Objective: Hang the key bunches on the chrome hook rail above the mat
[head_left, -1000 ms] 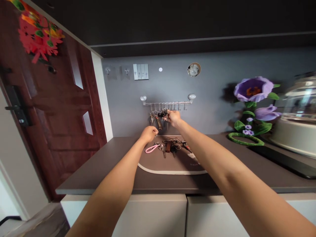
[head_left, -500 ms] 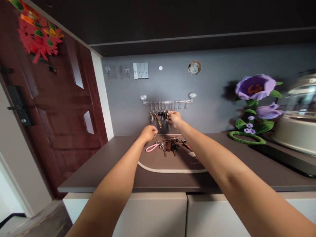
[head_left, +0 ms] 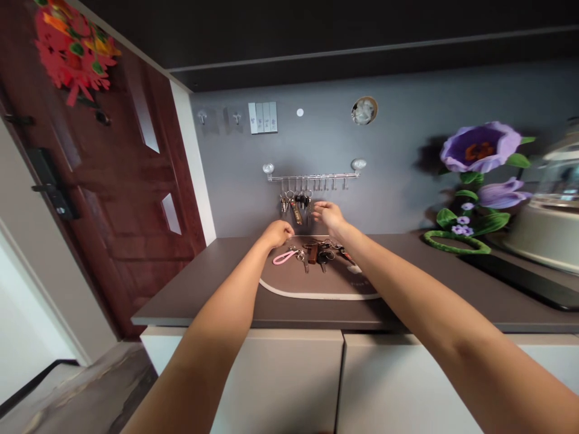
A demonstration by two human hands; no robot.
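My right hand [head_left: 329,217], fingers stretched out and holding nothing visible, is just right of several hanging bunches of keys [head_left: 296,205]. Those hang from the left hooks of a clear hook rail [head_left: 312,178] on the grey wall; one bears a dark tag with lettering [head_left: 296,215]. Lower and to the left, my left hand [head_left: 277,234] has its fingers curled together, and I cannot make out whether anything is in them. Below it, on a brown mat [head_left: 312,288] with a pale rim, lie a pink strap [head_left: 284,257] with keys and a brown key fob [head_left: 313,254] among more keys.
To the right stand purple fabric flowers [head_left: 482,147], a white appliance with a clear dome [head_left: 543,223] and a flat black object [head_left: 520,280]. A dark red door [head_left: 149,241] is at the left. A dark cabinet [head_left: 339,30] overhangs the counter [head_left: 203,271].
My right hand has let go of the rightmost hanging keys and drawn back to the right, its fingers opening. My left hand stays curled above the mat. The view has shifted slightly.
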